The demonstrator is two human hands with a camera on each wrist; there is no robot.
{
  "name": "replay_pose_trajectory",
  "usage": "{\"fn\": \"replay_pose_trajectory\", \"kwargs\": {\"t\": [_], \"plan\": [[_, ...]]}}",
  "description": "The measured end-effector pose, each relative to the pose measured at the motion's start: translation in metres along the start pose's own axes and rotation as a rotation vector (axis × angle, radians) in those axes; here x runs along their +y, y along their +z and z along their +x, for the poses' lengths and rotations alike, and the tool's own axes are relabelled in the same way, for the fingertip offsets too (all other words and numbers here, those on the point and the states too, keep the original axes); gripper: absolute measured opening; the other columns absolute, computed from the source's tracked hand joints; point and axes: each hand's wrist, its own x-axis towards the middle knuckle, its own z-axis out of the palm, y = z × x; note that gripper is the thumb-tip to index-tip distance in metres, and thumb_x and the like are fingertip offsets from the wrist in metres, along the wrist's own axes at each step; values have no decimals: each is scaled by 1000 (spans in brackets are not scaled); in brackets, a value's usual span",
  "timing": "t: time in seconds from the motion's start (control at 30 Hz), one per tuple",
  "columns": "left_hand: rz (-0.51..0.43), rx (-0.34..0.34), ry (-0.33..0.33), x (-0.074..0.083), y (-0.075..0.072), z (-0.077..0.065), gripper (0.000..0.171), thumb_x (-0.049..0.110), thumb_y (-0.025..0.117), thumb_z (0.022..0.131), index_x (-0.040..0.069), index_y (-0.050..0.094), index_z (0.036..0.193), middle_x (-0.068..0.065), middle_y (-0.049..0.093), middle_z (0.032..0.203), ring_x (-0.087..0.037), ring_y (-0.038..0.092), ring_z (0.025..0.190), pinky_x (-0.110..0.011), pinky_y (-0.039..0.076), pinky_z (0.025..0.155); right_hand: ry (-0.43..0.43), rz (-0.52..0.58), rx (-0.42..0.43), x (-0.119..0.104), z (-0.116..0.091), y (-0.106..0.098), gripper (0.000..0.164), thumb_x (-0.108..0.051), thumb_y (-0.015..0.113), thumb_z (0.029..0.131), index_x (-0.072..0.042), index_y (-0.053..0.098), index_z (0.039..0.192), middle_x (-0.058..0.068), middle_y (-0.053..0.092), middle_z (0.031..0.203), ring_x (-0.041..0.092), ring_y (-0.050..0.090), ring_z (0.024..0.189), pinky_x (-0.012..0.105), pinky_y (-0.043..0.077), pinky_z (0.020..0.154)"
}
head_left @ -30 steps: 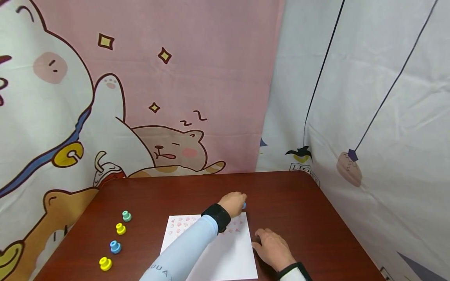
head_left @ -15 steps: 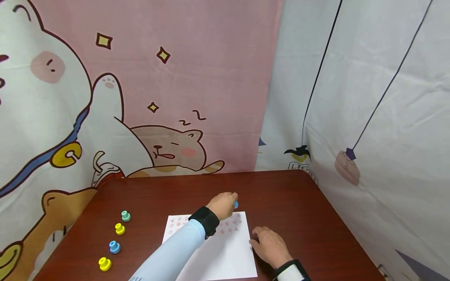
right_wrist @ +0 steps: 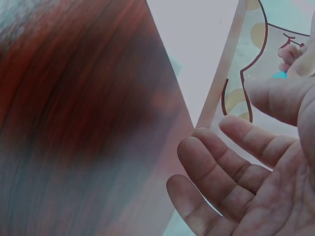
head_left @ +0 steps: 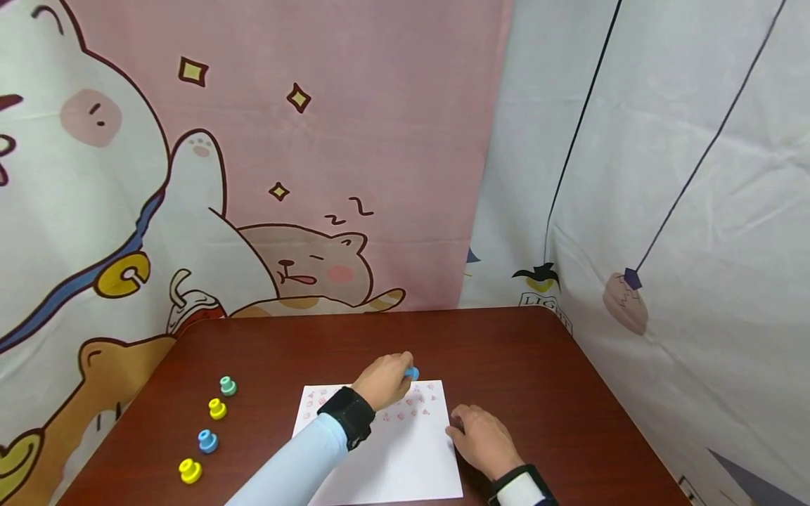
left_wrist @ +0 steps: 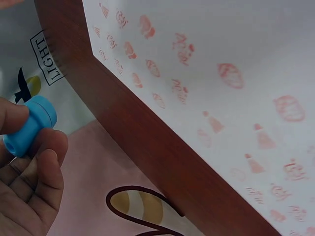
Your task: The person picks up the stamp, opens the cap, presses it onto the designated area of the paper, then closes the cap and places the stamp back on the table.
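Observation:
A small blue stamp (left_wrist: 32, 123) is pinched between the thumb and fingers of my left hand (head_left: 382, 381), which is over the far edge of a white sheet of paper (head_left: 411, 464). Rows of small red prints (left_wrist: 231, 75) cover the sheet's far part; the left forearm and hand hide some of them in the head view. My right hand (head_left: 486, 441) rests by the paper's right edge, holding nothing. Its fingers (right_wrist: 199, 157) are loosely bent in the right wrist view, near a paper corner.
Several stamps stand in a row on the table's left: a green stamp (head_left: 228, 386), a yellow stamp (head_left: 217, 409), a blue stamp (head_left: 207, 441) and another yellow stamp (head_left: 190, 471). The dark red-brown table (head_left: 544, 393) meets cartoon-printed cloth (head_left: 405, 176) behind.
My left hand has moved left along the paper's far edge with the blue stamp in its grip. The right hand has stayed nearly still, and the other stamps stand where they were.

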Motion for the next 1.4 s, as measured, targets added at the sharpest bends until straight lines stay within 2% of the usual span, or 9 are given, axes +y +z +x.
{"fn": "replay_pose_trajectory", "kwargs": {"t": [0.13,0.37,0.63,0.83,1.03,1.2,1.4], "plan": [[-13,17,-14,-1,-1,-8,13,6,71,89,5,60,96,-2,64,85,-9,60,73,-23,54,71,10,-2,-10,-3,2,1,24,-25,78,85,-8,69,100,3,62,86,19,57,75,44,51,69],[-48,56,-43,-3,-1,-20,15,7,73,88,5,61,96,-3,66,87,-9,60,73,-23,54,70,29,15,-7,-7,6,4,26,-26,77,86,-8,69,102,3,63,87,18,57,76,44,51,72],[-170,52,-127,-2,-2,-38,14,9,72,88,6,63,98,-2,68,90,-7,58,71,-21,52,68,-11,66,19,-13,6,7,26,-25,75,88,-5,69,104,0,59,80,16,51,70,38,48,65],[-283,32,-166,-4,-1,-43,13,9,71,90,7,62,100,0,66,87,-5,54,64,-19,49,61,-68,140,53,-18,9,4,25,-25,71,91,-5,70,106,2,65,84,15,56,72,37,49,65],[-320,61,-151,-3,-1,-43,13,10,71,89,8,63,98,3,66,85,-4,53,64,-19,49,60,-80,203,44,-23,15,1,27,-28,68,94,-7,69,110,1,65,84,15,57,73,35,48,62],[-336,88,-127,0,0,-45,12,8,72,88,9,62,95,6,63,80,-3,52,63,-20,47,58,-95,248,46,-27,18,0,25,-28,66,96,-8,68,109,2,68,88,18,62,78,38,50,66],[-385,54,-121,4,2,-48,13,8,73,88,11,62,95,9,64,80,-1,52,64,-20,47,59,-90,403,4,-34,22,1,28,-31,55,102,-7,66,111,1,66,88,14,59,76,35,48,64]]}}
